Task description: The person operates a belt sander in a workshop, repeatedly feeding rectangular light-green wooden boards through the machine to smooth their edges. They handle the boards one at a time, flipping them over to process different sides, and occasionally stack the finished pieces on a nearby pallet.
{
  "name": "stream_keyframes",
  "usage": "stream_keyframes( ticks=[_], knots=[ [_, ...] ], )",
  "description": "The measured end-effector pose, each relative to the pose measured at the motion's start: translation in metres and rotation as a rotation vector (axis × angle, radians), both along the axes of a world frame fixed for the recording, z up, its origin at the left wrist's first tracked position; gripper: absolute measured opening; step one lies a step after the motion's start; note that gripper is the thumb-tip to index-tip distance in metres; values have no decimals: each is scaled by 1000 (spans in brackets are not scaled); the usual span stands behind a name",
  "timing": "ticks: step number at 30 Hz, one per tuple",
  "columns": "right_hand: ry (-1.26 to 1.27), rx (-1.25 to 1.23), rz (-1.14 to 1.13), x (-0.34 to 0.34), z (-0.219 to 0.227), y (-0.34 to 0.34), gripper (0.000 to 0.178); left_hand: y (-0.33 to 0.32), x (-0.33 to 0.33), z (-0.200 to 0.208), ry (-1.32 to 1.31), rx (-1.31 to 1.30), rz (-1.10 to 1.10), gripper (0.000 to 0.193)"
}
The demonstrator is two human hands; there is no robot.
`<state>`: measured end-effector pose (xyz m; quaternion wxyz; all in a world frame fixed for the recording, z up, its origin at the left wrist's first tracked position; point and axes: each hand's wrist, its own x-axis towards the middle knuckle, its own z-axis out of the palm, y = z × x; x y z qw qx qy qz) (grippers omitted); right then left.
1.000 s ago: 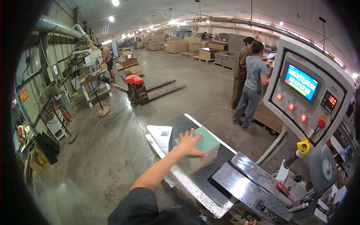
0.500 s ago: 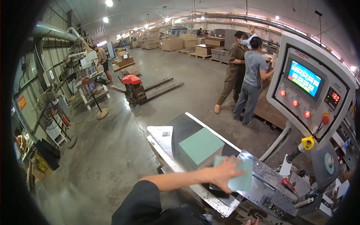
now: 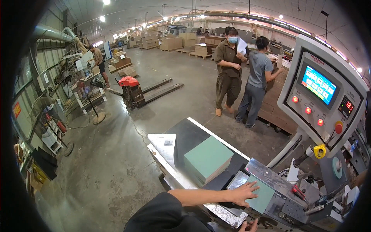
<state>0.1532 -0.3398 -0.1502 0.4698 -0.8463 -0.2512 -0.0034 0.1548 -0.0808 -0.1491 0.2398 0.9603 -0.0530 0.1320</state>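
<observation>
My left hand [image 3: 244, 192] lies flat, fingers spread, on a thin pale green sheet [image 3: 264, 198] and presses it onto the metal plate of the machine [image 3: 270, 178]. To its left, a stack of the same green sheets [image 3: 208, 158] rests on the black feed table [image 3: 189, 137]. Only the fingers of my right hand [image 3: 249, 226] show at the lower edge, near a crinkled silver strip [image 3: 222, 213]; what they hold is hidden.
A control panel with a lit screen and red buttons [image 3: 322, 94] stands at the right. A white paper [image 3: 164, 145] lies on the table's left end. Two people [image 3: 241, 75] stand talking beyond the table. A red pallet jack [image 3: 133, 91] is parked on the concrete floor.
My left hand took one green sheet off the stack, carried it to the right and now presses it down on the machine's metal plate.
</observation>
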Motion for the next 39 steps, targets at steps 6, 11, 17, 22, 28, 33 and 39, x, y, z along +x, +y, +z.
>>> stream_keyframes(
  ticks=[6, 11, 17, 22, 28, 33, 39],
  knots=[
    [85, 246, -134, 4, -30, 50, 79, 4, -15, -28, -258, -3, 189, 87],
    [137, 174, -305, -2, -2, 88, 57, 9, -18, 8, -144, -125, 157, 70],
    [-97, 104, -442, -2, -34, 108, 100, 27, -27, 12, -14, -127, 90, 74],
    [-63, -60, -429, -3, -36, 101, 108, 24, -49, 10, -21, -98, 176, 72],
    [-168, -77, -483, -3, -32, 102, 111, 20, -53, 4, -52, -30, 213, 69],
    [-107, -81, -465, -5, -21, 102, 107, 19, -54, 1, -77, -13, 206, 68],
    [-244, -81, -442, 9, -32, 89, 106, 9, -42, 3, -57, 47, 179, 65]
  ],
)
